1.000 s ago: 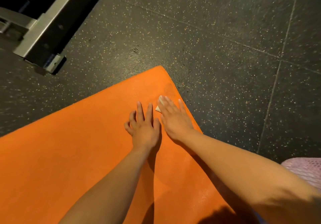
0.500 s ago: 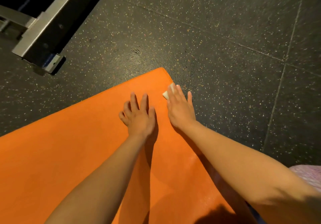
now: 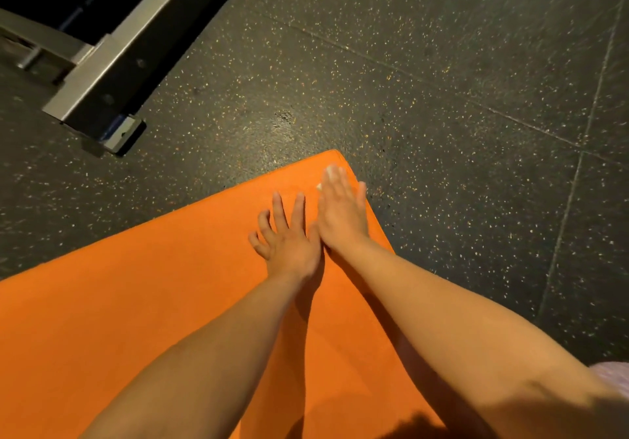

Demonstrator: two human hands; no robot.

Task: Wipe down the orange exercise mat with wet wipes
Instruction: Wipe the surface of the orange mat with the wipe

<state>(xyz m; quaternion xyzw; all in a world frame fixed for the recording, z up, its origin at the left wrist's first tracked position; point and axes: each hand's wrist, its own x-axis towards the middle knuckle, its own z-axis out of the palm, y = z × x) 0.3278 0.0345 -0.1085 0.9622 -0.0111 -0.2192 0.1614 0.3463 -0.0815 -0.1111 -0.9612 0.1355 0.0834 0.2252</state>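
**Item:** orange exercise mat [image 3: 136, 302], laid flat on the speckled rubber floor [image 3: 459, 98]; its far corner points away from the person.

**Wet wipe** [image 3: 320, 186]: only a small white edge shows, pinned under the right hand just short of that corner.

**Right hand** [image 3: 342, 212]: flat, fingers straight and together, pressing the wipe to the mat; no curl round it.

**Left hand** [image 3: 289, 239]: flat on the mat just beside the right, fingers spread, holding nothing.

**Progress, judged:** wiping is under way at the far corner and the right-hand edge. No clear damp trail shows, so the covered share cannot be told; the broad left and near parts probably remain.

**Change:** over the last second both hands have slid forward, the right carrying the wipe up along the edge until its fingertips nearly reach the corner.

**Also present:** metal equipment frame [image 3: 112, 64], upper left; a pale garment [image 3: 614, 372], lower right.
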